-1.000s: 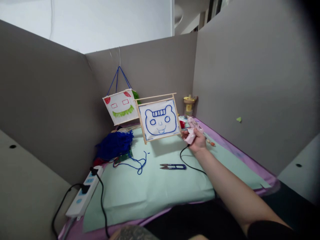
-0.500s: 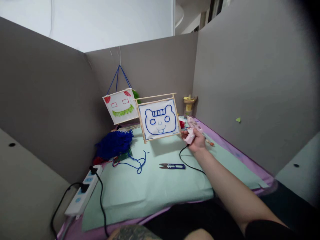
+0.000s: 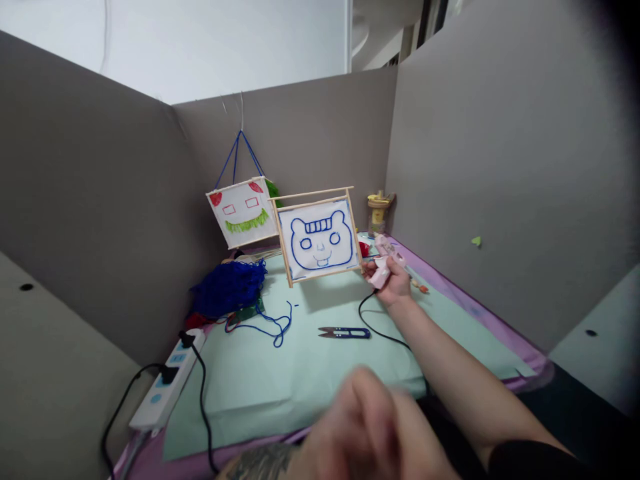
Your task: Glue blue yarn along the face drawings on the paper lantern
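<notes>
My right hand (image 3: 394,283) is stretched out over the table (image 3: 320,373), closed around the pink glue gun (image 3: 386,261), whose nozzle end sits just beside the lower right corner of the stick frame with the blue bear face (image 3: 319,235). I judge the step in hand to be gluing at that corner; the next move calls for steadying the frame so the nozzle meets the stick joint cleanly. My left hand (image 3: 373,433) is low and close to the camera, blurred, holding nothing that I can make out; whether its fingers are spread or curled I cannot tell. The gun's black cord (image 3: 373,323) trails back past the blue snips (image 3: 345,332) on the mint sheet. Farther left lie the loose blue yarn (image 3: 229,288) and the power strip (image 3: 167,390); behind hangs the finished lantern with red and green trim (image 3: 243,212).

Half a second earlier the left hand was out of sight; now it has risen into view, while the right has kept its place.
</notes>
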The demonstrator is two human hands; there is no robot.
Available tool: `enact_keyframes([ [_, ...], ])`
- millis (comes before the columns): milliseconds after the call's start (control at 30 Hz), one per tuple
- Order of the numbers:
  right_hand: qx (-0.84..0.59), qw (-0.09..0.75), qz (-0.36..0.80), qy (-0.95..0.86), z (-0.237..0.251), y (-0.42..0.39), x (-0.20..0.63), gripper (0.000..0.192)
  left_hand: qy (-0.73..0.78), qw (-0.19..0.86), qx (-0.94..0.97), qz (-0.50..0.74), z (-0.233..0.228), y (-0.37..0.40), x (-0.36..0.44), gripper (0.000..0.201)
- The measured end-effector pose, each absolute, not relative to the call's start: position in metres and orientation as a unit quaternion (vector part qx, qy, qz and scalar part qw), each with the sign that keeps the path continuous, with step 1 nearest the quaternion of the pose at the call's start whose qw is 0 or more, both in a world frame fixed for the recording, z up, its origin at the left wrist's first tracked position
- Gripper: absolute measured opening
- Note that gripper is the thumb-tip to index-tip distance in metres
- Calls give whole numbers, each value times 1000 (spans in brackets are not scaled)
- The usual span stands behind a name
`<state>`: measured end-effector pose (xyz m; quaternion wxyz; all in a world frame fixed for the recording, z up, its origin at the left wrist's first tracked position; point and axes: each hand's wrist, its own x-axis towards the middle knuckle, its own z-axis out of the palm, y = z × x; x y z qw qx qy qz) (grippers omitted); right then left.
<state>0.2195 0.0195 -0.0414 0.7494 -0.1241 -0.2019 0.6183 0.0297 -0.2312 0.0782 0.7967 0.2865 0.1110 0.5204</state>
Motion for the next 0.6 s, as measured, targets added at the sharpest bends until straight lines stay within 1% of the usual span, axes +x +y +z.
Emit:
enact_keyframes([
  [100, -137, 745, 622, -199, -39, 18, 219, 14, 94, 778, 200, 588, 84, -206, 35, 17],
  [167, -148, 746, 619, -195, -39, 18, 219, 14, 95, 760, 161, 622, 85, -195, 36, 8],
  [433, -149, 747, 618, -198, -39, 18, 218, 13, 84, 754, 162, 631, 80, -194, 34, 5],
  [600, -156, 746, 617, -196, -36, 16, 217, 13, 104, 748, 176, 632, 80, -196, 34, 9],
])
